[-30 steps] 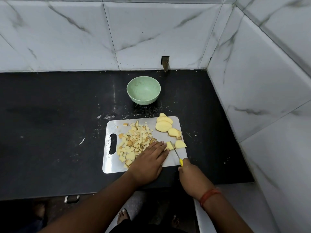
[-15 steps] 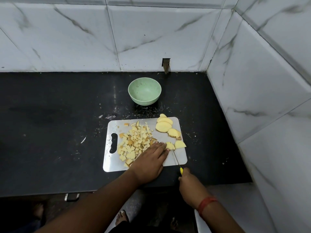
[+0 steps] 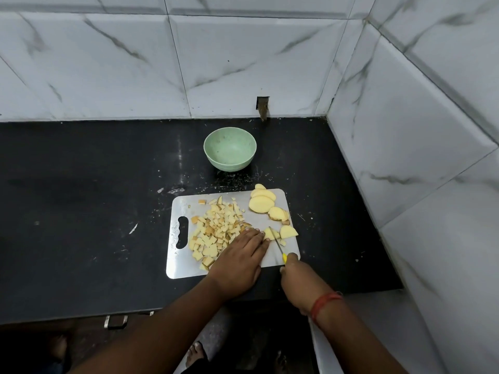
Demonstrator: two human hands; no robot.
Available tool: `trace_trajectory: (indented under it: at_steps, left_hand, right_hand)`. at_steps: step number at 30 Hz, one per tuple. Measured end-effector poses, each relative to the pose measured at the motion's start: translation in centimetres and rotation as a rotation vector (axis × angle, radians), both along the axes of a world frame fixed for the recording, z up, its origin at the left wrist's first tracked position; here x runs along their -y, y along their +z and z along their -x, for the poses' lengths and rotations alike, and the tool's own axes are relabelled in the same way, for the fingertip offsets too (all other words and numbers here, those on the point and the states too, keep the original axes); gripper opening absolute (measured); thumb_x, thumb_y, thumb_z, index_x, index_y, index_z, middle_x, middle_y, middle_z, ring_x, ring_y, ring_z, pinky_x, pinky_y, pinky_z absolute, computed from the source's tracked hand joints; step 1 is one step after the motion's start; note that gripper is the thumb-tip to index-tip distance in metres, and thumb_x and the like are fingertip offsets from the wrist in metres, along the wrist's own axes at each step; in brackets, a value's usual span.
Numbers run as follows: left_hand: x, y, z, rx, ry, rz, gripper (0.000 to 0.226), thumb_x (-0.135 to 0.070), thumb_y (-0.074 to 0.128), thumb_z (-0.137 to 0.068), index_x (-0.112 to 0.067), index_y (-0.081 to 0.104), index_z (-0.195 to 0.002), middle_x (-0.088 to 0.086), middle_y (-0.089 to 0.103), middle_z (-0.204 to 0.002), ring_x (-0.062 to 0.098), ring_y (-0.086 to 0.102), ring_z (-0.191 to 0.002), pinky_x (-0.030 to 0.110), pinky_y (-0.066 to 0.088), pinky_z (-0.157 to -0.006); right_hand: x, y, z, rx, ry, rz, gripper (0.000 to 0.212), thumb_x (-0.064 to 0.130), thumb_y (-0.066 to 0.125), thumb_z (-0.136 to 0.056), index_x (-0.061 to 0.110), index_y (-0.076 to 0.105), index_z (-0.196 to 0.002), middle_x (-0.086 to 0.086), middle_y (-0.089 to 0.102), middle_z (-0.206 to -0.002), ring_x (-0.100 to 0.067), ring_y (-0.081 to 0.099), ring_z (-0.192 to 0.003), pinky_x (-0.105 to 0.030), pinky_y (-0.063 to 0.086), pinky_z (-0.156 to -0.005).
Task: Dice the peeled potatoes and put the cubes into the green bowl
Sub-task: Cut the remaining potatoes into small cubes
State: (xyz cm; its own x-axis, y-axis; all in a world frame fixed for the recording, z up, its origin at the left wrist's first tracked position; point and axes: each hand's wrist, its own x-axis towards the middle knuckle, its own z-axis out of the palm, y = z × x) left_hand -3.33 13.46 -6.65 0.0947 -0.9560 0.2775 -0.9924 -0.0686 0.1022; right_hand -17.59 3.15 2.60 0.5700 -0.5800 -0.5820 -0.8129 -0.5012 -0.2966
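Observation:
A steel cutting board (image 3: 186, 209) lies on the black counter. A pile of potato cubes (image 3: 216, 230) covers its left half. Several potato slices (image 3: 262, 203) lie at its far right corner. My left hand (image 3: 240, 257) rests flat on the board, its straight fingertips pressing a small potato piece (image 3: 270, 234). My right hand (image 3: 297, 279) grips a yellow-handled knife (image 3: 278, 245), whose blade lies across that piece. Another cut piece (image 3: 288, 232) sits just to the right. The green bowl (image 3: 230, 148) stands empty beyond the board.
White marble-tiled walls close the counter at the back and right. The black counter (image 3: 81, 211) stretches to the left. Potato crumbs lie scattered between bowl and board. A drawer handle (image 3: 116, 321) and feet show below the counter's front edge.
The knife and my right hand have drawn slightly back toward me along the potato piece. My left hand has stayed on the piece.

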Motion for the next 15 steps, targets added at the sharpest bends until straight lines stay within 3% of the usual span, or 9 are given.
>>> trace_trajectory:
  at_steps: [2, 4, 5, 7, 9, 15]
  left_hand:
    - [0.2, 0.1, 0.0, -0.014, -0.009, -0.001, 0.051, -0.028, 0.045, -0.097, -0.004, 0.059, -0.14, 0.017, 0.058, -0.14, 0.034, 0.051, -0.133, 0.047, 0.035, -0.12]
    - [0.3, 0.2, 0.0, -0.02, -0.008, -0.009, 0.051, -0.027, 0.045, -0.096, -0.003, 0.059, -0.139, 0.018, 0.058, -0.139, 0.034, 0.051, -0.132, 0.047, 0.036, -0.12]
    - [0.4, 0.2, -0.1, -0.018, -0.006, -0.007, 0.051, -0.027, 0.046, -0.095, -0.003, 0.06, -0.138, 0.017, 0.059, -0.138, 0.034, 0.051, -0.131, 0.046, 0.036, -0.12]
    - [0.4, 0.2, 0.0, -0.01, -0.006, 0.0, 0.051, -0.028, 0.046, -0.095, -0.003, 0.06, -0.138, 0.017, 0.059, -0.138, 0.034, 0.052, -0.13, 0.045, 0.036, -0.12]
    - [0.4, 0.2, 0.1, 0.004, -0.004, 0.013, 0.05, -0.028, 0.046, -0.096, -0.004, 0.062, -0.136, 0.017, 0.06, -0.137, 0.034, 0.052, -0.129, 0.044, 0.036, -0.12]
    - [0.3, 0.0, 0.2, 0.017, 0.015, 0.046, 0.051, -0.028, 0.048, -0.096, -0.004, 0.059, -0.14, 0.016, 0.059, -0.137, 0.032, 0.048, -0.131, 0.043, 0.03, -0.121]
  right_hand:
    - [-0.1, -0.8, -0.5, -0.019, 0.007, 0.01, 0.027, 0.013, 0.038, -0.099, 0.003, 0.038, -0.125, -0.01, 0.056, -0.094, -0.028, 0.062, -0.094, -0.026, 0.039, -0.064]
    - [-0.1, -1.1, -0.8, -0.026, 0.008, 0.045, 0.027, 0.01, 0.039, -0.098, 0.003, 0.038, -0.124, -0.003, 0.045, -0.076, -0.018, 0.055, -0.072, -0.025, 0.031, -0.051]
    - [-0.1, -1.1, -0.8, -0.024, 0.006, 0.035, 0.027, 0.011, 0.04, -0.098, 0.003, 0.038, -0.125, -0.004, 0.047, -0.078, -0.018, 0.053, -0.07, -0.026, 0.033, -0.054]
    - [-0.2, -1.1, -0.3, -0.017, -0.004, -0.025, 0.026, 0.012, 0.038, -0.099, 0.002, 0.038, -0.124, -0.012, 0.057, -0.099, -0.027, 0.06, -0.089, -0.029, 0.04, -0.069]
    - [-0.8, -1.1, 0.7, -0.015, -0.016, -0.043, 0.024, 0.013, 0.037, -0.101, 0.004, 0.039, -0.123, -0.014, 0.06, -0.11, -0.029, 0.062, -0.1, -0.031, 0.041, -0.073]
    - [-1.7, -0.5, 3.4, 0.029, -0.063, -0.064, 0.008, 0.014, 0.038, -0.102, 0.013, 0.039, -0.11, -0.006, 0.061, -0.104, -0.014, 0.054, -0.079, -0.027, 0.041, -0.07]
